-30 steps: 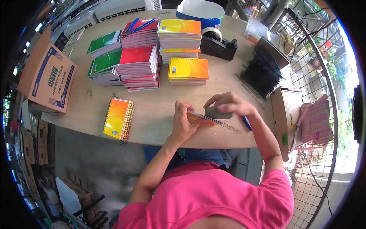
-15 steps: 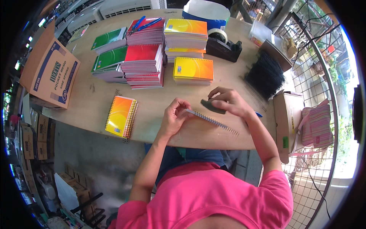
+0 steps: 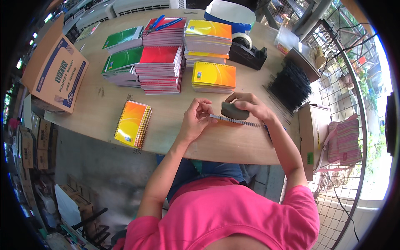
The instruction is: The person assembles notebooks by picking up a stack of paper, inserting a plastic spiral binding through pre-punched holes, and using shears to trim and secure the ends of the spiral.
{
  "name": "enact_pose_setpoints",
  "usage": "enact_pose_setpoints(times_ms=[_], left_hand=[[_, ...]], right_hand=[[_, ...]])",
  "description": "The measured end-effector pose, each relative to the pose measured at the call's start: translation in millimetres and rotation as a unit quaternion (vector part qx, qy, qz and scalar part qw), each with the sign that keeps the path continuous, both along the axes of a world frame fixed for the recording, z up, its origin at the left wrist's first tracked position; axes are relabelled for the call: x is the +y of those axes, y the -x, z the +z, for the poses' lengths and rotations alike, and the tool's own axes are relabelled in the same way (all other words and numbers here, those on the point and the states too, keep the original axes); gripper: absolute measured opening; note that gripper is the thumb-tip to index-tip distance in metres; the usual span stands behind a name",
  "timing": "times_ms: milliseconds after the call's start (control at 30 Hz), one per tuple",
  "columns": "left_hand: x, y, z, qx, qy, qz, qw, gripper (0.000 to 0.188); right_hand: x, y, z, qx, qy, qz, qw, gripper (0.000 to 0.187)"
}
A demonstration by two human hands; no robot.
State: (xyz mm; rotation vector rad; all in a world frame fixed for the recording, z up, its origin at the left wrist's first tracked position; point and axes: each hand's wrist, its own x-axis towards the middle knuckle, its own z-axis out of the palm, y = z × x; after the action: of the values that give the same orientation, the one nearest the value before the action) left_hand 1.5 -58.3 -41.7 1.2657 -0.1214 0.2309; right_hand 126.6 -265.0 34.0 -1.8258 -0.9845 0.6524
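My left hand point(image 3: 197, 121) is closed on one end of a notebook point(image 3: 212, 117), which shows only as a thin edge. A dark spiral coil point(image 3: 239, 121) runs along that edge, its free end sticking out to the right under my right wrist. My right hand point(image 3: 254, 107) grips a dark grey-green block point(image 3: 234, 111) between thumb and fingers, just above the coil. Whether block and coil touch I cannot tell. At the left lies a small stack of yellow-orange notebooks point(image 3: 132, 125) with coils poking out at both ends.
Stacks of green notebooks point(image 3: 123, 60), red notebooks point(image 3: 160, 56) and yellow notebooks point(image 3: 213, 75) stand at the back, blue-handled pliers point(image 3: 164, 26) on a red one. A tape dispenser point(image 3: 250, 54), a heap of black coils point(image 3: 290, 85) and a carton point(image 3: 312, 133) are right; another carton point(image 3: 60, 75) is left.
The coiled edge has swung up to lie more level. My right hand has turned the block, so a broader face shows. My left hand still holds the notebook's end.
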Motion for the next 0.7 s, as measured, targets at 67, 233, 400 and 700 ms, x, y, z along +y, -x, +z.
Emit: enact_pose_setpoints(times_ms=[67,233,400,700], left_hand=[[1,-3,-2,0.004,0.006,-0.003,1.000,0.051],[2,-11,3,-0.004,-0.022,-0.003,1.000,0.053],[-1,-18,-3,-0.008,-0.016,-0.007,1.000,0.053],[1,-1,24,0.077,0.040,-0.003,0.996,0.054]], right_hand=[[-4,5,9,0.073,-0.007,-0.011,0.997,0.036],[2,-7,5,0.020,-0.001,0.005,1.000,0.037],[2,-17,-10,-0.060,0.053,0.014,0.997,0.037],[-96,76,-21,-0.366,0.235,-0.339,0.834,0.049]])
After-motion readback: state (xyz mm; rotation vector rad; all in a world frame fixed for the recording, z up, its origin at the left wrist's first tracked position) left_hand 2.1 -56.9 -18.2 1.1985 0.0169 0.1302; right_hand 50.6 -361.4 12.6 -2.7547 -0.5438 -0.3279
